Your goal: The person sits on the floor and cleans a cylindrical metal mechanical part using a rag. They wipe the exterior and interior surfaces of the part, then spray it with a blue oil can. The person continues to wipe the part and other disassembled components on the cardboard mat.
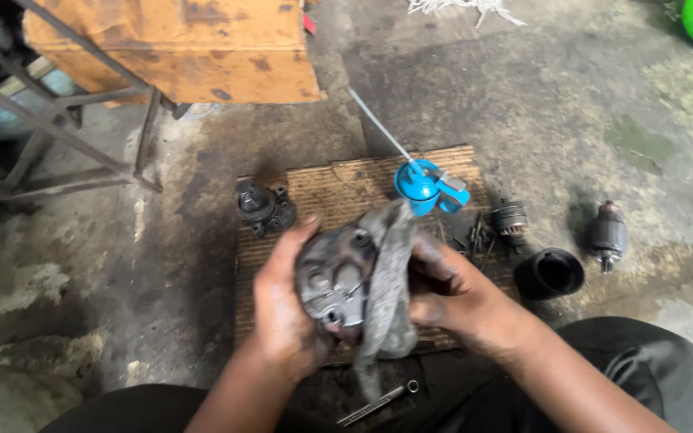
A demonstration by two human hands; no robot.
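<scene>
My left hand (pixel 282 309) grips a grey metal housing (pixel 333 277) with holes in its face, held over a ribbed brown mat (pixel 326 188). My right hand (pixel 451 293) presses a dirty grey rag (pixel 388 273) against the right side of the housing. The rag drapes down between both hands.
On the mat lie a dark metal part (pixel 265 207) and a blue oil can (pixel 425 186) with a long spout. To the right sit a small gear piece (pixel 511 219), a black cylinder (pixel 549 273) and an armature (pixel 608 234). A wrench (pixel 378 403) lies near my knees. A rusty orange box (pixel 178 48) stands on a metal frame at the upper left.
</scene>
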